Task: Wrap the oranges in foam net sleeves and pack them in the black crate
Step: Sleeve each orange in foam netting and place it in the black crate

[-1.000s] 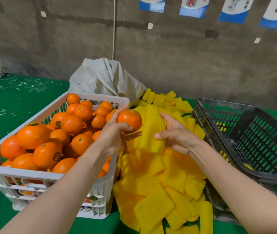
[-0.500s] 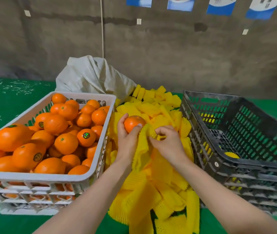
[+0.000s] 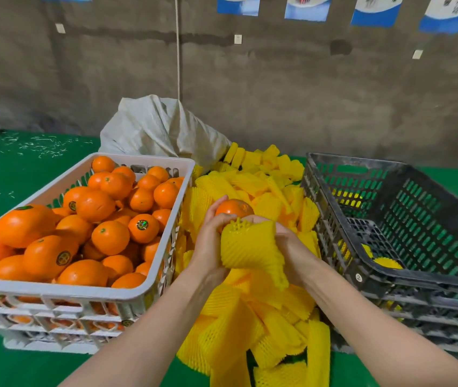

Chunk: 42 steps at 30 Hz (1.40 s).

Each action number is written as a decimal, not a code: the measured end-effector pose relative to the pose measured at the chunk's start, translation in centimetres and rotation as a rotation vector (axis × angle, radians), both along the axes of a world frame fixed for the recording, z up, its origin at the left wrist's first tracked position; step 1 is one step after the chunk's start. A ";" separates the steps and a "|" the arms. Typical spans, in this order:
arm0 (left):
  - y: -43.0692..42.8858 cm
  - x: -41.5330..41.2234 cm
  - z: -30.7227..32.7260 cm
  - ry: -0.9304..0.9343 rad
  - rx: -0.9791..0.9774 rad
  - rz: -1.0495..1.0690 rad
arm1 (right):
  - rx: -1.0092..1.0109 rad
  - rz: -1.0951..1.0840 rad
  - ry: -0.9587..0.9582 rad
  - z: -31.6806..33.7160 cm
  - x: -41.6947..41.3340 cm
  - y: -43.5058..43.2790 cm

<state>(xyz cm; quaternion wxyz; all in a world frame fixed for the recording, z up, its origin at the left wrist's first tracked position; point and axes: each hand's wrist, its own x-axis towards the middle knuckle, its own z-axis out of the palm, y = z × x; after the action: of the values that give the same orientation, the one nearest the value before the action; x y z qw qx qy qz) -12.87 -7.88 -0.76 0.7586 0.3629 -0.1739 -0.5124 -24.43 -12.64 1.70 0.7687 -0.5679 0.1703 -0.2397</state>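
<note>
Mid worktop (image 3: 12, 169), above the sleeve pile (image 3: 250, 325): both hands meet on one orange (image 3: 234, 208). Left hand (image 3: 209, 247) grip is curled round the orange's near-left side, thumb on top. Right hand (image 3: 292, 252) grip is closed on the foam net sleeve (image 3: 250, 247), fingers tucked behind it. The sleeve's open mouth touches the orange's underside and the rest hangs toward the front edge. The orange is mostly bare - only its bottom sits in the net.

White crate (image 3: 82, 291) on the left side, heaped with loose oranges (image 3: 110, 237), some stickered. Black crate (image 3: 389, 280) on the right side, tilted - one yellow netted item (image 3: 388, 263) on its floor. Grey sack (image 3: 160, 127) at the back edge, behind the white crate.
</note>
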 end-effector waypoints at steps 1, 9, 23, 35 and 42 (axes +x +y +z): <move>0.0 -0.1 -0.1 -0.007 -0.001 0.003 | 0.013 -0.044 0.011 0.1 0.3 0.1; 0.6 -0.1 -0.6 -0.139 -0.027 0.007 | -0.730 -0.531 0.103 -2.3 0.6 -0.5; 0.8 -0.2 -1.7 0.116 -0.178 -0.128 | -0.703 -0.669 0.153 -3.5 1.1 0.2; 1.1 0.2 -2.2 -0.496 -0.125 0.164 | -0.310 -0.340 0.016 -0.5 0.8 0.6; 0.3 0.9 -2.9 -0.489 0.027 0.110 | -0.354 -0.484 0.024 -1.2 0.9 -1.5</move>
<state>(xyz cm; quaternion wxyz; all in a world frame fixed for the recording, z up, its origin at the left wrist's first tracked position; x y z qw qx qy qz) -11.93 -7.57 -3.62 0.7157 0.4953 -0.3255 -0.3695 -23.52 -14.16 0.54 0.5762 -0.6388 0.2652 -0.4354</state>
